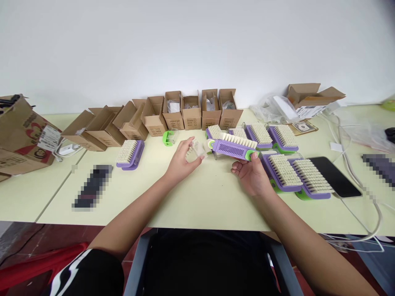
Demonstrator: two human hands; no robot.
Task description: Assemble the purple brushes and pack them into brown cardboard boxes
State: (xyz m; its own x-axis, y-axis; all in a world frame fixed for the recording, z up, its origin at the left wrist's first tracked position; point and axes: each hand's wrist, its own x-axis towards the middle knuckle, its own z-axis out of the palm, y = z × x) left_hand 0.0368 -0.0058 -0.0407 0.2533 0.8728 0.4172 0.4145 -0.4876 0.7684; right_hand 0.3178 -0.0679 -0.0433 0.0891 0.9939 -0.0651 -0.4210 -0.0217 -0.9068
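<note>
My right hand (254,176) grips one end of a purple brush (231,149) with cream bristles facing up and a green patch near the thumb. My left hand (182,160) holds a small clear plastic piece (197,149) between thumb and fingers, close to the brush's far end. A green part with a clear cover (168,138) lies beyond my left hand. Another purple brush (130,154) rests bristles up on the left. Several more brushes (284,170) lie bristles up around and beyond my right hand, partly hidden by the held one.
Several open cardboard boxes (156,117) line the table's back, some with plastic bags inside. A larger carton (27,135) stands far left. On the right are a black phone (335,174), white cables (348,164), an open box (308,98) and clear plastic wrapping (268,107).
</note>
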